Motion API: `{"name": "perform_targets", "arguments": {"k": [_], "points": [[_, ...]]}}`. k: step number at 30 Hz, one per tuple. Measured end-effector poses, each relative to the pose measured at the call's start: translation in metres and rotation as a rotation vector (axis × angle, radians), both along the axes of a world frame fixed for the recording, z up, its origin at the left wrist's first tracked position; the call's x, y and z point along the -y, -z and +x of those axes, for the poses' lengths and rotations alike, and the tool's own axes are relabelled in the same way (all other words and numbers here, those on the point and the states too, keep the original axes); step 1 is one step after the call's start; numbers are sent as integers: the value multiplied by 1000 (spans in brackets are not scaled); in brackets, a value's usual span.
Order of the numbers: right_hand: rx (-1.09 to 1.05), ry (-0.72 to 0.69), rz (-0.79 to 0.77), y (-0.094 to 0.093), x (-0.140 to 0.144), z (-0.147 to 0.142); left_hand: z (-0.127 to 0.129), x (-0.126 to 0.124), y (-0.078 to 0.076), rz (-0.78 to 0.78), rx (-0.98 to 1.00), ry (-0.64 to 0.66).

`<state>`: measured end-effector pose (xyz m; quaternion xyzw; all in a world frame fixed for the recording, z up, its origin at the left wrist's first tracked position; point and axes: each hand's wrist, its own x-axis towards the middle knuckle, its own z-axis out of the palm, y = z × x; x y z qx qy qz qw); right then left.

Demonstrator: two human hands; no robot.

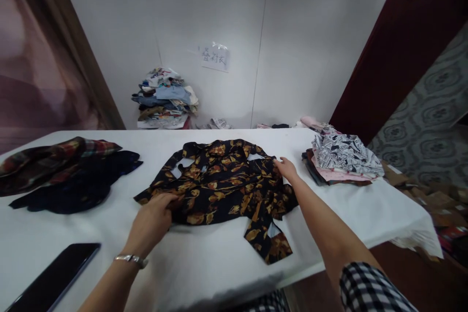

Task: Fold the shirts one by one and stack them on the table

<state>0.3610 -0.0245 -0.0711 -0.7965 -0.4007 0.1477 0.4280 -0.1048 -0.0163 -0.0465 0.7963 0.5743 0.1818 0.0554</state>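
A dark shirt with a golden leaf print lies spread out in the middle of the white table. My left hand grips its near left edge, fingers curled into the cloth. My right hand rests on the shirt's far right side with the fingers pinching the fabric. A silver bracelet sits on my left wrist.
A red plaid garment over a dark navy one lies at the left. A folded stack of printed clothes sits at the right. A black phone lies near the front left edge. Another clothes pile stands by the wall.
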Motion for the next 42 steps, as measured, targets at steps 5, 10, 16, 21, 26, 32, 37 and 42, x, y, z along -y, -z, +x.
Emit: {"name": "perform_targets", "arguments": {"k": [5, 10, 16, 21, 26, 32, 37, 42], "points": [[-35, 50, 17, 14, -29, 3, 42, -1, -22, -33, 246, 104], [-46, -15, 115, 17, -28, -8, 100, -22, -34, -94, 365, 261], [149, -245, 372, 14, 23, -39, 184, -84, -21, -240, 404, 301], [396, -513, 422, 21, 67, -63, 232, -120, -5, -75, 196, 290], [345, -492, 405, 26, 78, -65, 244, -122, 1, 13, -100, 409], [131, -423, 442, 24, 71, -59, 239, -132, -22, 59, -128, 334], [-214, -315, 492, 16, 67, -56, 249, -145, -52, 9, -112, 321], [-488, -242, 554, 1, 68, -46, 291, -164, -86, -68, 45, 405]]}}
